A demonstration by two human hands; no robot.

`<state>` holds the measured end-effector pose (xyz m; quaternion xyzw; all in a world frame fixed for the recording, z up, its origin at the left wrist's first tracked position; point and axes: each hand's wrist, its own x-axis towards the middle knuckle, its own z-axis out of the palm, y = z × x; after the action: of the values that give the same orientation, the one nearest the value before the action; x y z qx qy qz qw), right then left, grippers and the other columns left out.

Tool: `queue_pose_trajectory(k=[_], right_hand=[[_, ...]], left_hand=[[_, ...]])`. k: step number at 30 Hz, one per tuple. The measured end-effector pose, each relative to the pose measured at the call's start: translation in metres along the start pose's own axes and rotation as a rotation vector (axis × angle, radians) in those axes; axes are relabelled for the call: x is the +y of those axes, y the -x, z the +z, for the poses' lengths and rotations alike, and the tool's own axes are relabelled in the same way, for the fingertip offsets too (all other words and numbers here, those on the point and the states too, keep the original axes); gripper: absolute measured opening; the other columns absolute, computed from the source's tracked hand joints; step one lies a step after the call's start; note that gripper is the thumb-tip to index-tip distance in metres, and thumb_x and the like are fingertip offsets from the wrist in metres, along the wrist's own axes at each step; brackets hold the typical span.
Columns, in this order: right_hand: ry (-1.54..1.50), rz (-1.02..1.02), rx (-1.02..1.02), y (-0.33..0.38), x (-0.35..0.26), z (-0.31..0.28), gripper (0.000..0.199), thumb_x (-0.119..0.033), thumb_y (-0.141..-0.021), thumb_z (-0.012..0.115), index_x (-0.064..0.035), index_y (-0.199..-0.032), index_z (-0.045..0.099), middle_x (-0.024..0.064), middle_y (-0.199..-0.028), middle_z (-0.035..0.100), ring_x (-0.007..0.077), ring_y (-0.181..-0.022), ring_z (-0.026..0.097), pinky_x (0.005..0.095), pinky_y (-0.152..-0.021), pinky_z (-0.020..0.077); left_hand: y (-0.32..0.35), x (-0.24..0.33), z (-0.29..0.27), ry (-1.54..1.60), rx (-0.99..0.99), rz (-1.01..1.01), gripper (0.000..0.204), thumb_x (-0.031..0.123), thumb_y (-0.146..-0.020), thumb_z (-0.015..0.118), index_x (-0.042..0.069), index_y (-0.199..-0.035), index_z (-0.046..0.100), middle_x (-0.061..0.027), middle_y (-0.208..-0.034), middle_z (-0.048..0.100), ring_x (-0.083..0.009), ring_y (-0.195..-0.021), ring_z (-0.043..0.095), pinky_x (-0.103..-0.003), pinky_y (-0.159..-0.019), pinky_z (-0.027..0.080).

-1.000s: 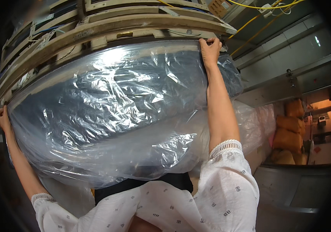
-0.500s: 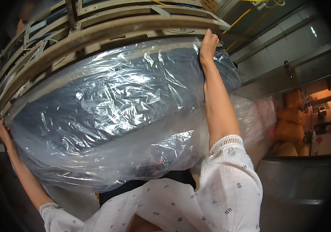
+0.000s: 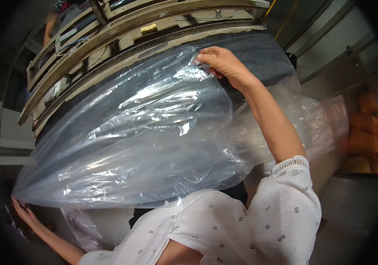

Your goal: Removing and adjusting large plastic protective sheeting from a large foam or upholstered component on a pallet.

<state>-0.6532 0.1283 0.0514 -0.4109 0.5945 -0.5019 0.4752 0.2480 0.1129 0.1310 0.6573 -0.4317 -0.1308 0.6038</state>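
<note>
At seven o'clock my left hand (image 3: 26,215) presses flat and spread under the clear plastic bag (image 3: 153,141). It fills the centre, covering a dark cushion (image 3: 259,55). Thin, slippery, tearable: I'd bunch edges. At one o'clock my right hand (image 3: 222,63) pinches its upper film.

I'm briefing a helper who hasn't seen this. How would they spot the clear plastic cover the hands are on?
Find the stack of wooden frames across the top. Below it lies a dark slab, and the clear plastic cover is the crinkled, shiny sheet over that slab, gripped by the right hand above and the left hand below. Nothing else is see-through.
</note>
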Motion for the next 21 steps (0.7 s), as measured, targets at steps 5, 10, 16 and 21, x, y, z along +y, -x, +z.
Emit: queue_pose_trajectory(k=[5,10,16,21], right_hand=[[0.185,-0.146,-0.167,0.008,0.014,0.013,0.023,-0.019,-0.081,0.060,-0.0016,-0.096,0.060,-0.0016,-0.075,0.057,0.0037,-0.065,0.047,0.0211,-0.059,0.0384],[0.214,-0.384,-0.058,0.032,0.020,0.015,0.022,-0.008,-0.080,0.051,0.0009,-0.099,0.057,-0.0046,-0.070,0.049,0.0037,-0.064,0.044,0.0201,-0.060,0.0379],[0.418,-0.418,0.043,0.060,0.003,0.023,0.030,-0.005,-0.075,0.049,-0.0009,-0.104,0.052,0.0025,-0.061,0.051,0.0130,-0.057,0.050,0.0271,-0.059,0.0416],[0.363,-0.418,0.038,0.073,0.008,0.008,0.036,-0.003,-0.073,0.050,-0.0008,-0.109,0.048,0.0040,-0.060,0.051,0.0154,-0.053,0.049,0.0287,-0.056,0.0410]], left_hand=[[0.063,-0.008,-0.039,-0.096,0.035,-0.295,0.047,0.038,-0.087,0.055,0.004,-0.118,0.053,-0.0066,-0.117,0.054,-0.0184,-0.101,0.049,-0.031,-0.079,0.041],[0.116,0.006,-0.004,-1.081,-0.119,0.138,0.033,0.025,-0.082,0.060,0.004,-0.107,0.058,-0.0090,-0.108,0.057,-0.0228,-0.098,0.051,-0.032,-0.082,0.042],[0.212,0.125,0.268,-0.528,-0.636,0.626,0.018,0.004,-0.085,0.055,-0.001,-0.101,0.060,-0.0106,-0.100,0.057,-0.0215,-0.097,0.055,-0.029,-0.085,0.041],[0.365,0.245,0.443,-0.026,-1.116,0.795,0.018,0.000,-0.081,0.057,0.004,-0.097,0.063,-0.0074,-0.098,0.055,-0.0184,-0.092,0.056,-0.027,-0.078,0.046]])
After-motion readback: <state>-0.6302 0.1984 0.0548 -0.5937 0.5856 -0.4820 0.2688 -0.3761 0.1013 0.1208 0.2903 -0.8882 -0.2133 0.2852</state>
